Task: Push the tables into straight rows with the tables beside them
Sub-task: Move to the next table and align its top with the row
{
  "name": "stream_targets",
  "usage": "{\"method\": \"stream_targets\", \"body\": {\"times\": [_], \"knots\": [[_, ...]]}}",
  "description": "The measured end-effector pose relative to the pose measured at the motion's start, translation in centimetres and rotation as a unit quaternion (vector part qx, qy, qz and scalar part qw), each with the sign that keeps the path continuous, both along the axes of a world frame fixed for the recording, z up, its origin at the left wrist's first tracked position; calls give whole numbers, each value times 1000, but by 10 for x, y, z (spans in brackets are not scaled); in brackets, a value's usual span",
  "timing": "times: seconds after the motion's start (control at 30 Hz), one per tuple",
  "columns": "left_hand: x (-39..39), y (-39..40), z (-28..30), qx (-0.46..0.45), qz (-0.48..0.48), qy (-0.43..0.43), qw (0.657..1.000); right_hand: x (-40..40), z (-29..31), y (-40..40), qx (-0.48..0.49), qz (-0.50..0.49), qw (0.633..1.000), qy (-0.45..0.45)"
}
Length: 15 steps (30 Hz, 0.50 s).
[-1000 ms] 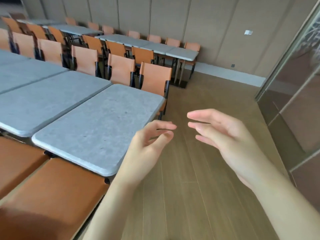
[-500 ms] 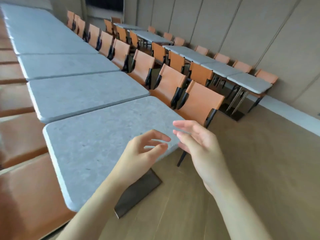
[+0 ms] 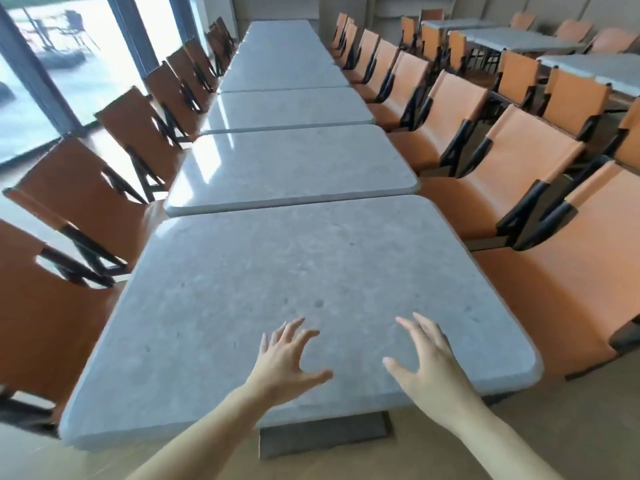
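- Both hands over near end of nearest grey table (image 3: pixel 277 289), fingers spread wide, nothing held.
- Left hand (image 3: pixel 287 362): fingers splayed and slightly bent, thumb out to the right. Contact with tabletop: cannot tell.
- Right hand (image 3: pixel 426 362): fingers extended forward, thumb pointing left toward the other hand. Contact with tabletop also unclear.
- Hands sit side by side, apart, right of the table's centre line, close to its near edge.
- Nearest table: far edge just beside the second table (image 3: pixel 294 168), narrow seam between them. Its right side sticks out further right than the second table's; left corner looks offset too, so the two are not flush.
- Beyond those, more grey tables (image 3: pixel 287 109) run end to end away from the camera in one long row.
- Dark base plate (image 3: pixel 322 438) visible under the near edge, on the wood floor.
- Orange chairs (image 3: pixel 512 168) with black frames line the right side; matching orange chairs on the left (image 3: pixel 69 202).
- Another row of tables (image 3: pixel 519 39) and chairs at upper right.
- Bright windows (image 3: pixel 52 64) at upper left.
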State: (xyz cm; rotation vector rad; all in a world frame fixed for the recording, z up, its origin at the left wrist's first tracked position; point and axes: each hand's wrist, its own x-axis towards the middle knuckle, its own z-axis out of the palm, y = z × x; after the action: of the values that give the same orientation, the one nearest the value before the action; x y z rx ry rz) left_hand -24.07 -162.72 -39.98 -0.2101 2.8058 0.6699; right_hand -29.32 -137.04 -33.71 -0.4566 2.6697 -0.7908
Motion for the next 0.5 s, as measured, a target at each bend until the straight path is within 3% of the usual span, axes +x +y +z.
{"method": "stream_targets", "body": {"times": [0.07,0.13,0.23,0.4,0.5], "knots": [[3,-6,-36,-81,-75,-55,992,-32,-38,22,137,102,985,-6],[9,-10,-61,-106,-88,-17,990,-59,-71,30,198,185,962,22],[14,-14,-81,-127,-101,90,983,-75,-107,35,191,245,946,89],[15,-15,-85,-116,-84,114,983,-73,-139,38,161,243,936,199],[27,-7,-89,-139,-52,137,979,-66,-141,38,145,217,941,215]]}}
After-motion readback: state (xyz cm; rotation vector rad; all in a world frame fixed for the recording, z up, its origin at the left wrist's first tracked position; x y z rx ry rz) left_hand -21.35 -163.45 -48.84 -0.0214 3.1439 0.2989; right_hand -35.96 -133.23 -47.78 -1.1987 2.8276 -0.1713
